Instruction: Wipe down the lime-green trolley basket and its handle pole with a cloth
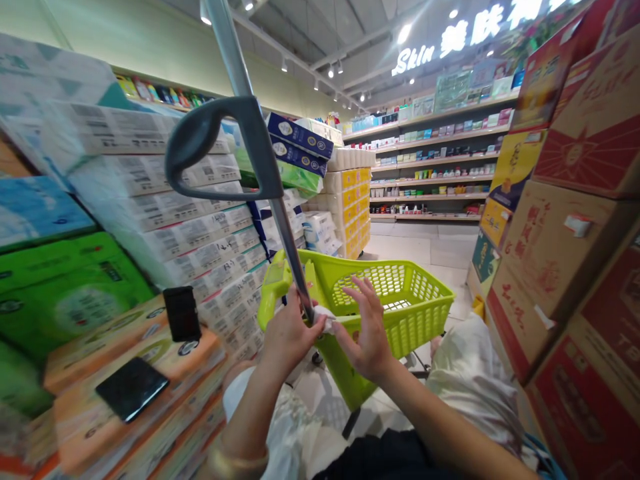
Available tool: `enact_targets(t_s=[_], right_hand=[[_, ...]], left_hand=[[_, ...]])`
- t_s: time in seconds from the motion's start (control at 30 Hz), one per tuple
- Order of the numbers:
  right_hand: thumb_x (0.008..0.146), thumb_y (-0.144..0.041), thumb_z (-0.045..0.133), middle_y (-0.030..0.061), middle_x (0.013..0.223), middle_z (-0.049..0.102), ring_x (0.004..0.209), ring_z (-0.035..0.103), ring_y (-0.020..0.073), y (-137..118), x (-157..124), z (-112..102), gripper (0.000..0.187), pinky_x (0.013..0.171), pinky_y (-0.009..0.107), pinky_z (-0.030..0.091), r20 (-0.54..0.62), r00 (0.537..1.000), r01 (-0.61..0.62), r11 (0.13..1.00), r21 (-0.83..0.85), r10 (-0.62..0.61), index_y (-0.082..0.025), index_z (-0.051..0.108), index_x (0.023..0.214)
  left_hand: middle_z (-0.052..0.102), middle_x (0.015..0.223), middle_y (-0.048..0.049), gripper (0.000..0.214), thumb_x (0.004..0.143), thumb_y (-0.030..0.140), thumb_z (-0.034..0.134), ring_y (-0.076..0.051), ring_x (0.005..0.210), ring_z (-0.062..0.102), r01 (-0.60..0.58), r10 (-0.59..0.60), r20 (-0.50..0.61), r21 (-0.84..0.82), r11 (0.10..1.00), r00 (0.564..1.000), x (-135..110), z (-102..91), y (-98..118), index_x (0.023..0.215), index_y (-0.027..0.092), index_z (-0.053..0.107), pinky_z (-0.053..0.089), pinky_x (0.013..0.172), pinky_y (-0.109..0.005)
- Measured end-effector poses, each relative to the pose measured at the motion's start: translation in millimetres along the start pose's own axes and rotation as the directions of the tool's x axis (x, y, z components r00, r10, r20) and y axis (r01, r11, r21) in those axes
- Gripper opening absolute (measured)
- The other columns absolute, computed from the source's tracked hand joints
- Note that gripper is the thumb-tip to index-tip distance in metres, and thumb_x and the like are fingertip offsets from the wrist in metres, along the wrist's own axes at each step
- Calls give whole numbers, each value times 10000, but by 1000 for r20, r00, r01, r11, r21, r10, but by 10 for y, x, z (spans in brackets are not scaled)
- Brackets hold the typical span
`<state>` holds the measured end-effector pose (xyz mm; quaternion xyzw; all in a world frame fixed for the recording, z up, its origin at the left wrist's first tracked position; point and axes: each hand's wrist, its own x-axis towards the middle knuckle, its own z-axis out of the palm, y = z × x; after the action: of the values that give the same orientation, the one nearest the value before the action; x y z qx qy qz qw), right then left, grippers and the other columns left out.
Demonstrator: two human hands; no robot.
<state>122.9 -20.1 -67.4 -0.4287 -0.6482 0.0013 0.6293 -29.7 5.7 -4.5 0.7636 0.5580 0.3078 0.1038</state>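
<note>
A shiny metal pole [287,230] with a grey loop-shaped handle [250,150] rises at a slant in front of me. My left hand [293,333] is closed around the pole near its lower end. A small crumpled white piece [325,316], perhaps tissue, lies against the pole there, by my left thumb. Just to the right is my right hand [367,333], its fingers spread apart and its thumb at the edge of the white piece. Whether the thumb presses on it I cannot tell. Behind both hands stands a lime-green shopping basket cart [400,327] with perforated sides.
Packs of paper goods [200,220] are stacked high on the left. A black phone [133,388] and a small upright black device [181,313] sit on orange packs [200,357]. Cardboard boxes [550,247] wall the right side. Stocked shelves [430,160] line the back.
</note>
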Motion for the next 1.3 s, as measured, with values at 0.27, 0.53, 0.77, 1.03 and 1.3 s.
enact_targets(t_s=[0.27,0.53,0.77,1.03,1.3], right_hand=[[758,-271,730,-19,1522,283,1469,23,413,-347,213,-164,311,1115,667,170,-7,996,92,985,-148,-94,-342,626,1042],[819,-238,683,-42,1467,393,1466,70,409,-357,257,-123,69,1077,700,203,104,995,3,998,-55,3,-301,687,792],[858,-221,575,64,1427,464,1419,304,298,-192,266,-84,194,1132,533,280,91,995,32,996,86,-40,-259,629,1041],[910,-191,406,106,1191,633,1098,598,214,78,120,413,415,1006,409,458,393,909,-238,947,218,138,-184,472,1320],[769,-77,482,137,1186,560,1121,541,253,345,-76,313,587,1003,451,464,268,963,-24,999,-35,33,-190,472,1346]], left_hand=[[722,1018,-12,486,782,385,639,-240,936,703,4,-2,-42,52,999,999,-16,28,-36,1193,267,407,501,721,-329],[718,1077,-12,531,752,329,637,-249,961,701,15,-13,-25,70,997,1000,0,29,-44,1217,278,387,490,724,-323],[718,1066,-39,477,792,388,600,-248,959,694,4,-3,-15,50,999,1000,-21,8,1,1203,257,397,499,772,-352],[683,1126,-87,453,837,414,505,-276,1021,665,-26,29,-56,51,998,998,-9,15,-40,1239,222,424,510,827,-408],[684,1128,-59,355,854,415,465,-239,979,668,-41,44,-77,42,998,996,-15,15,-47,1163,242,489,518,804,-372]])
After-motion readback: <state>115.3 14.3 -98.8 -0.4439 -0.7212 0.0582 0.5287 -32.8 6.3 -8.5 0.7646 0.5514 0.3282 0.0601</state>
